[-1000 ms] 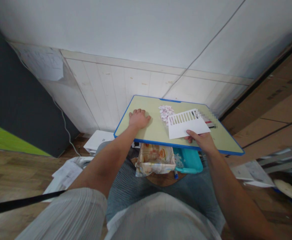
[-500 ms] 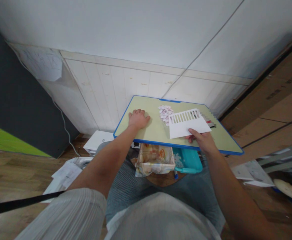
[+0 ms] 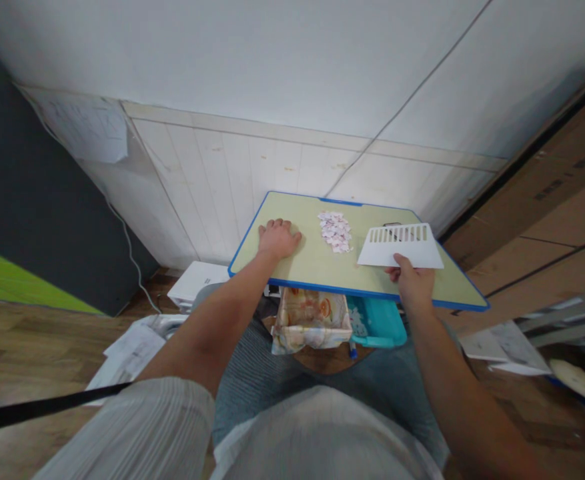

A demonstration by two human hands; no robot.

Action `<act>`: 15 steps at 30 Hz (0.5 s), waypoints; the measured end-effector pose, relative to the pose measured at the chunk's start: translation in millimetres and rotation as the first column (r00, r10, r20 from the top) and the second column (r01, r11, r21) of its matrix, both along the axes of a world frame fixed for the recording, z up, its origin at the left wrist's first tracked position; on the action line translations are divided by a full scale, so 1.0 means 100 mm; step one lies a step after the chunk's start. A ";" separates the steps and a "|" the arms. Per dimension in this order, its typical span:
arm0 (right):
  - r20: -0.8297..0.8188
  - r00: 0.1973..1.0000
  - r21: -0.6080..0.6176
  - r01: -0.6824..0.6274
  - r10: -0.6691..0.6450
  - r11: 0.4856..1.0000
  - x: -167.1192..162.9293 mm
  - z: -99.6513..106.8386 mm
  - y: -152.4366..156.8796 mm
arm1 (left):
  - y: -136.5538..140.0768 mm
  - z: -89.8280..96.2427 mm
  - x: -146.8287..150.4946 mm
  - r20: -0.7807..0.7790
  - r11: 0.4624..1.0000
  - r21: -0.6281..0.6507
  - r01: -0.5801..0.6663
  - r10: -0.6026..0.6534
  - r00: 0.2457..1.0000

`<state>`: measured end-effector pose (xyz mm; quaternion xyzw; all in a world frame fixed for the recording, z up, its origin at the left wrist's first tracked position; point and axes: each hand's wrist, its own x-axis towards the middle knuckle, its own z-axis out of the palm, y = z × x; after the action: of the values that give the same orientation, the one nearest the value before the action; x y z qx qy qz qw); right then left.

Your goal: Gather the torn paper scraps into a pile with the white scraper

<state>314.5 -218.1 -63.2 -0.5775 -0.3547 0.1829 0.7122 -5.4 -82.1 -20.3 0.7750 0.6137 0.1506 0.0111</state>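
Note:
My right hand point(image 3: 415, 283) grips the near edge of a white slotted sheet point(image 3: 379, 255), thumb on top and fingers beneath. A row of narrow slots runs along its far edge; whether it is card or plastic I cannot tell. The sheet is over the right part of a pale yellow-green table point(image 3: 322, 270) with a blue rim, partly hiding a dark-edged object point(image 3: 392, 225). On the table's left part my left hand point(image 3: 278, 239) lies flat with fingers spread, holding nothing. Between the hands is a pile of small white and pinkish paper pieces point(image 3: 335, 232).
Below the table's front edge sit a cloth-lined basket point(image 3: 312, 337) and a turquoise tray point(image 3: 385, 327) with white bits inside. A blue-capped marker point(image 3: 353, 351) is beside them. The white wall point(image 3: 272, 160) stands behind, and large cardboard boxes point(image 3: 552, 233) are on the right.
My right hand has moved the white slotted sheet to the right, away from the paper pile, and turned it slightly. The left hand stays in place.

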 end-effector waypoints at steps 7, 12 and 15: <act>0.094 0.961 -0.097 -0.250 0.259 0.963 -0.02 0.09 -0.12 | -0.02 0.02 0.00 0.003 1.000 -0.011 -0.006 0.006 1.000; 0.174 0.913 -0.145 -0.346 0.368 0.927 -0.02 0.12 -0.18 | -0.03 0.04 0.00 0.009 1.000 -0.013 -0.006 0.006 1.000; 0.184 0.908 -0.143 -0.354 0.376 0.924 -0.03 0.13 -0.18 | -0.02 0.03 0.00 0.015 1.000 -0.012 -0.005 0.005 1.000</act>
<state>311.8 -235.7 -49.9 -0.5539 -0.5187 0.2702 0.5926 -4.9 -83.9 -17.1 0.7722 0.6165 0.1528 0.0202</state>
